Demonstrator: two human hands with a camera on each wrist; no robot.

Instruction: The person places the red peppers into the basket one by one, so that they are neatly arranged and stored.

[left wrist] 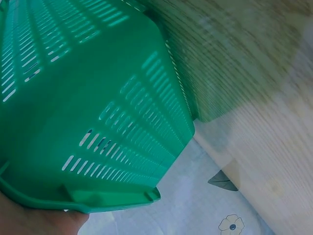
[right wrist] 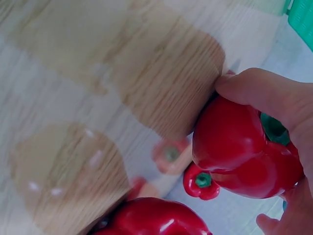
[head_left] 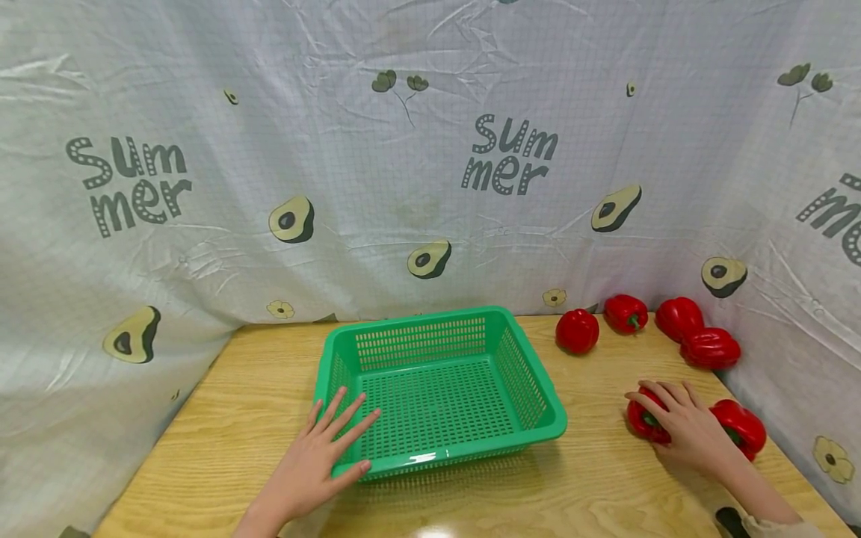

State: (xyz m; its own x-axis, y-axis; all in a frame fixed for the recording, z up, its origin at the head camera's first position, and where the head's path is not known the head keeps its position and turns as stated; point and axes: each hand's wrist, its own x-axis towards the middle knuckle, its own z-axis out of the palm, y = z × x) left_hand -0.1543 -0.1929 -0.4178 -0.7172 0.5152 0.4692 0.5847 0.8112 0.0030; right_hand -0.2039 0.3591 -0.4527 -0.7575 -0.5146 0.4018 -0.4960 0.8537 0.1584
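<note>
A green plastic basket (head_left: 437, 403) with slotted walls stands upright on the table. My left hand (head_left: 316, 459) rests at its near left corner, fingers spread and straight over the rim; the left wrist view shows part of that hand (left wrist: 44, 221) against the basket's edge (left wrist: 29, 198). On the right, my right hand (head_left: 689, 426) grips a red bell pepper (head_left: 635, 420) from above. Up close, thumb and fingers of this hand (right wrist: 301, 105) curl about the pepper (right wrist: 230, 132), partly covering its green stem. Another red bell pepper (head_left: 743, 426) lies beside the wrist.
Behind the right hand lie more red bell peppers: one (head_left: 577, 332) near the basket, one (head_left: 625, 313) at the back edge, and two (head_left: 679, 319) touching near the right curtain. A printed curtain (head_left: 417, 172) encloses the wooden table (head_left: 222, 418) at the back and sides.
</note>
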